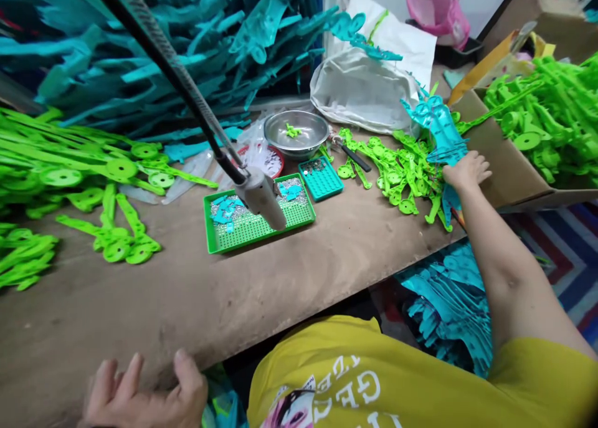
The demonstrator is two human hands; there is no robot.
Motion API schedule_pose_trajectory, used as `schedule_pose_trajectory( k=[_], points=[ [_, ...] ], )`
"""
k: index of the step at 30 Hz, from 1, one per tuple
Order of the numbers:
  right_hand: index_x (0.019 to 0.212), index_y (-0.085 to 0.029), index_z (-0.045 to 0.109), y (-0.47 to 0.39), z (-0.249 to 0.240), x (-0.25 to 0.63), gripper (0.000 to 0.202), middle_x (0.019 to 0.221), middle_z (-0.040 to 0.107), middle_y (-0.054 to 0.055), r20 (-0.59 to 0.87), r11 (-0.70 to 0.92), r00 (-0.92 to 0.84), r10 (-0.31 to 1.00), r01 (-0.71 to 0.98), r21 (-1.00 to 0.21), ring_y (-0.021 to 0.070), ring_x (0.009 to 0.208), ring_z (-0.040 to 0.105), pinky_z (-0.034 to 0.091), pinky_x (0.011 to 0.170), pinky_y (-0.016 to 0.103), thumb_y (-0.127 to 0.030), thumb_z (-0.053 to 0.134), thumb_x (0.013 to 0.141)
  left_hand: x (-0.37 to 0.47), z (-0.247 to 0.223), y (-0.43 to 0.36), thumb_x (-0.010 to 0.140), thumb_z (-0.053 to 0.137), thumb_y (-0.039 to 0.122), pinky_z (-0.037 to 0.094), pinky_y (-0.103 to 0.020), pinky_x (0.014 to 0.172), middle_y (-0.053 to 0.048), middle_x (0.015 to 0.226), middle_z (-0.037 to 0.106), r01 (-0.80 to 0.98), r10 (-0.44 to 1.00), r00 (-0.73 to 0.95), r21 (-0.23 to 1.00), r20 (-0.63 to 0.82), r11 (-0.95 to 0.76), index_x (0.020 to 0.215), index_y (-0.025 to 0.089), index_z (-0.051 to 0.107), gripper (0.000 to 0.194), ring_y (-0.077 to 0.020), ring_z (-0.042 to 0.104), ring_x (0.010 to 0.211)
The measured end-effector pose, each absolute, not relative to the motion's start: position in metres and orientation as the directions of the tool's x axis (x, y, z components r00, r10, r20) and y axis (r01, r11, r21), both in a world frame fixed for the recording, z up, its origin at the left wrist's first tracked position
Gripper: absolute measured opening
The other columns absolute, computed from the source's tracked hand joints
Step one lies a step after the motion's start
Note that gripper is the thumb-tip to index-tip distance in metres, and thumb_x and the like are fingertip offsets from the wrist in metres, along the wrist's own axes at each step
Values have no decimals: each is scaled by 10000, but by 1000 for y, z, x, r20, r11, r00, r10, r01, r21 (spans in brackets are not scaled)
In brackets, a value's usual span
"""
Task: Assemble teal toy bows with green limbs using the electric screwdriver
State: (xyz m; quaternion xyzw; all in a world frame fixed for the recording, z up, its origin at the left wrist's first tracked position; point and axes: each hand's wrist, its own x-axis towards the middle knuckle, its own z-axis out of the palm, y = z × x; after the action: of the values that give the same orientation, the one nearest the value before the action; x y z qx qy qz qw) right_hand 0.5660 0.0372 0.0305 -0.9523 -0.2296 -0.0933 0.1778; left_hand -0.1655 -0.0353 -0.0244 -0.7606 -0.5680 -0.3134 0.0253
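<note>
Near the lower left edge of the bench, my left hand has its fingers apart and bent, with nothing in them. My right hand reaches far to the right, its fingers spread. It is at a stack of turquoise plastic parts, between the cardboard box and a heap of lime-green plastic parts. The right palm and thumb are hidden, so any contact beneath them does not show. Below the right wrist, another turquoise piece sticks out.
A green tray with small metal parts, a teal tray and a steel bowl stand mid-bench. A white-headed tool on a black arm hangs over the green tray. A cardboard box of green parts stands right.
</note>
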Motion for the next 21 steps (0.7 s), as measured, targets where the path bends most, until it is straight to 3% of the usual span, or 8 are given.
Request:
schedule_pose_trajectory(
  k=[2, 4, 10, 14, 17, 21],
  points=[
    [1087, 107, 508, 37, 30, 561, 543, 1294, 459, 469, 273, -834, 868, 416, 483, -267, 524, 1327, 433, 278, 986, 677, -371, 621, 854, -152, -29, -28, 563, 641, 111, 358, -868, 1052, -115, 1665, 190, 881, 826, 170, 292, 538, -372, 1633, 358, 197, 1185, -573, 326, 1404],
    [1053, 127, 526, 37, 34, 559, 529, 1277, 474, 462, 274, -834, 861, 427, 493, -248, 532, 1329, 432, 286, 990, 673, -361, 609, 866, -147, -30, -22, 616, 667, 99, 413, -843, 1025, -171, 1633, 186, 872, 823, 207, 281, 529, -400, 1633, 304, 222, 1129, -551, 326, 1414],
    [1176, 177, 518, 25, 59, 564, 718, 1281, 449, 421, 304, -794, 824, 479, 554, -252, 532, 1213, 561, 386, 869, 566, -460, 607, 856, -140, -22, -14, 659, 674, 55, 527, -748, 991, -171, 1607, 200, 845, 793, 239, 282, 561, -454, 1614, 326, 281, 1068, -504, 382, 1410],
    [1148, 154, 536, 8, 76, 573, 805, 1234, 493, 378, 520, -713, 677, 522, 680, -170, 464, 1197, 604, 412, 836, 505, -602, 531, 874, -137, -18, -16, 680, 700, 111, 523, -771, 974, -159, 1622, 175, 831, 812, 251, 314, 527, -460, 1615, 362, 276, 1057, -527, 383, 1415],
    [1158, 161, 548, -4, 89, 574, 804, 1212, 545, 347, 596, -675, 583, 552, 732, -90, 422, 1216, 602, 425, 826, 481, -599, 487, 902, -134, -17, -19, 700, 722, 145, 510, -784, 977, -161, 1643, 139, 798, 823, 291, 350, 489, -490, 1628, 345, 254, 1058, -550, 336, 1444],
    [1173, 160, 595, -18, 103, 562, 799, 1185, 608, 310, 583, -645, 556, 593, 761, -70, 396, 1199, 608, 428, 845, 482, -582, 525, 883, -125, -24, -18, 772, 683, 124, 577, -696, 929, -148, 1603, 296, 781, 787, 227, 376, 574, -499, 1550, 354, 412, 856, -476, 465, 1389]
  ],
)
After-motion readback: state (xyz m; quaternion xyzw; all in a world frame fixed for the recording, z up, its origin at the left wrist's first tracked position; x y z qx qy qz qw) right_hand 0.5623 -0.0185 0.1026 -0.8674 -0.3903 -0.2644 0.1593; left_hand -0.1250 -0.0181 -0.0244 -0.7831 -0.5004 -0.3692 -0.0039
